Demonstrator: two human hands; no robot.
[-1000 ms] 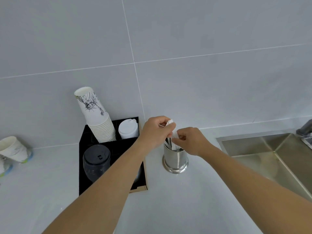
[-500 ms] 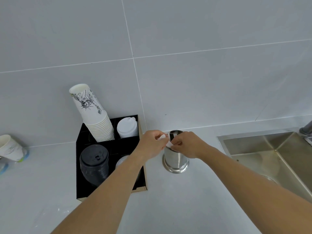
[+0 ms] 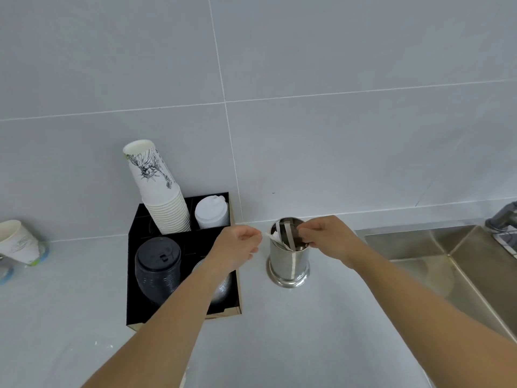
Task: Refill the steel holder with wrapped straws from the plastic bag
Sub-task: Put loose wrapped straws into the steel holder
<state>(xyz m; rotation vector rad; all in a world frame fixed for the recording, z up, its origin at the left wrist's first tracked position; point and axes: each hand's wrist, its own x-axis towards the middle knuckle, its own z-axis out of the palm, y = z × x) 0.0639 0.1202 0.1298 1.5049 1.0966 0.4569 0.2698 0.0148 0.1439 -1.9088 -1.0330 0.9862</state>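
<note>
Pinching a wrapped straw (image 3: 269, 237) at the steel holder (image 3: 289, 257), the left hand (image 3: 237, 249) has drawn back leftward (straws now inside), while the right hand (image 3: 328, 238) curls at the rim, grip unclear.

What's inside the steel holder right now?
The steel holder holds a few wrapped straws leaning inside, with room left. The right hand covers part of the rim, and the wall hides the bottom. The left hand pinches a wrapper end beside it.
</note>
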